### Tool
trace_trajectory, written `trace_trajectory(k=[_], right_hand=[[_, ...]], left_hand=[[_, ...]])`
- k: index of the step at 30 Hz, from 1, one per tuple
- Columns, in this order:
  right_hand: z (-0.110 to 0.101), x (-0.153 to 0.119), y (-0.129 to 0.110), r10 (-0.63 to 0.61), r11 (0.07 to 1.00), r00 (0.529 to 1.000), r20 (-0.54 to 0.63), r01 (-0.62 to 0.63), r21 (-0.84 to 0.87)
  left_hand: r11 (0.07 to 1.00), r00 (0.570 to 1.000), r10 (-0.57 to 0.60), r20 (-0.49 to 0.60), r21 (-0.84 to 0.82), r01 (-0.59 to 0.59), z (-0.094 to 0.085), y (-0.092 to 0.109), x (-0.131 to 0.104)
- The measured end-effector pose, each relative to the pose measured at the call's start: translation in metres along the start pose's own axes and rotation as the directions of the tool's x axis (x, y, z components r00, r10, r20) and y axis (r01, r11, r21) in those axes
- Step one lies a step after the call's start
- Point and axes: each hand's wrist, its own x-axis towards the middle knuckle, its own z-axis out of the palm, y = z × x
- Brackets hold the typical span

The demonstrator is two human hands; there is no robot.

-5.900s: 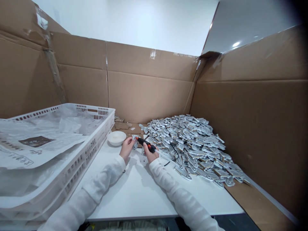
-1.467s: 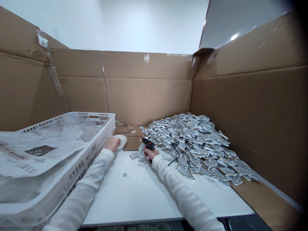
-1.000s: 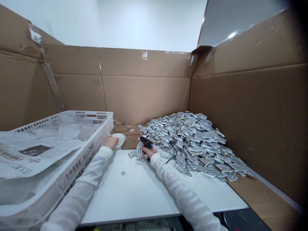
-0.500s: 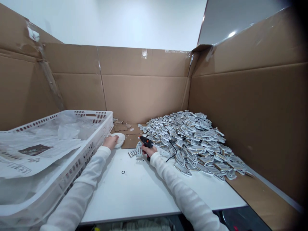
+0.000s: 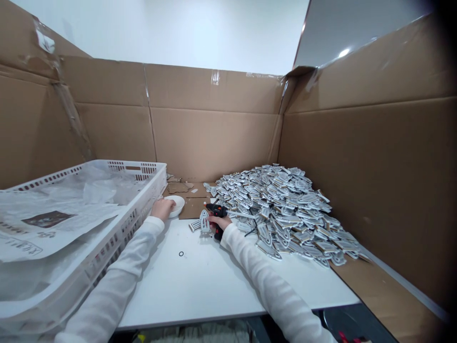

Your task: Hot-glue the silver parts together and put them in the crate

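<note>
My left hand (image 5: 163,208) is at the near left rim of a small white dish (image 5: 179,205), its fingers bent together over the inside; what they hold, if anything, is hidden. My right hand (image 5: 220,222) is wrapped round a black and red glue gun (image 5: 216,210), whose tip points left and whose white glue stick sticks out to the right. Just left of that hand, a grey-white cut-out piece (image 5: 204,222) stands upright at its fingertips. Behind this piece a flat rectangular one (image 5: 194,225) lies on the white table (image 5: 200,281). A small black ring (image 5: 181,254) lies nearer.
A large heap of grey-white cut-out pieces (image 5: 285,205) covers the right side. At the left stands a white plastic basket (image 5: 143,200) with plastic film and a printed sheet (image 5: 50,224). Cardboard walls (image 5: 214,138) enclose the back and sides.
The glue gun has turned more level, and its glue stick now shows clearly. My left hand stays at the dish. The whole view has shifted slightly.
</note>
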Motion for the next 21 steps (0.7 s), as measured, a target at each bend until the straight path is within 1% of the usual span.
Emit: trace_trajectory(k=[3, 6, 7, 9, 10, 11, 12, 13, 15, 17, 19, 21], right_hand=[[0.000, -0.001, 0.000, 0.023, 0.999, 1.000, 0.016, -0.024, 0.037], [0.000, -0.002, -0.001, 0.031, 0.998, 0.999, 0.023, -0.033, 0.063], [0.000, -0.002, -0.001, 0.029, 0.997, 0.999, 0.023, -0.030, 0.071], [-0.001, -0.002, -0.001, 0.020, 0.996, 1.000, 0.019, -0.021, 0.081], [-0.002, -0.002, -0.001, 0.015, 0.996, 1.000, 0.016, -0.016, 0.083], [-0.002, -0.002, -0.002, 0.010, 0.996, 1.000, 0.014, -0.011, 0.084], [-0.003, -0.002, -0.002, 0.007, 0.996, 1.000, 0.010, -0.008, 0.084], [-0.004, -0.001, -0.002, 0.005, 0.996, 1.000, 0.005, -0.006, 0.085], [-0.005, 0.000, -0.002, 0.004, 0.996, 1.000, -0.009, -0.004, 0.088], [-0.005, 0.001, -0.002, 0.010, 0.996, 1.000, -0.020, -0.008, 0.094], [-0.005, 0.002, -0.001, 0.014, 0.995, 1.000, -0.020, -0.012, 0.100], [-0.005, 0.002, -0.001, 0.010, 0.994, 1.000, -0.016, -0.008, 0.105]], left_hand=[[0.999, 0.995, -0.005, -0.104, 0.047, 0.010, -0.005, 0.002, -0.005], [0.998, 0.978, -0.038, -0.203, 0.032, 0.046, -0.016, 0.009, -0.011], [0.999, 0.976, -0.051, -0.213, 0.006, 0.053, -0.020, 0.013, -0.013], [0.998, 0.986, -0.026, -0.162, -0.069, 0.015, -0.029, 0.025, -0.017], [0.993, 0.993, 0.025, -0.118, -0.111, -0.039, -0.032, 0.032, -0.019], [0.982, 0.992, 0.100, -0.071, -0.151, -0.110, -0.034, 0.040, -0.022], [0.963, 0.981, 0.192, -0.032, -0.188, -0.194, -0.035, 0.049, -0.024], [0.936, 0.960, 0.281, -0.004, -0.219, -0.275, -0.035, 0.058, -0.027], [0.884, 0.912, 0.410, 0.029, -0.257, -0.390, -0.034, 0.075, -0.033], [0.850, 0.872, 0.488, 0.051, -0.256, -0.461, -0.031, 0.087, -0.037], [0.827, 0.841, 0.537, 0.060, -0.231, -0.512, -0.028, 0.096, -0.041], [0.822, 0.832, 0.551, 0.066, -0.211, -0.528, -0.026, 0.102, -0.044]])
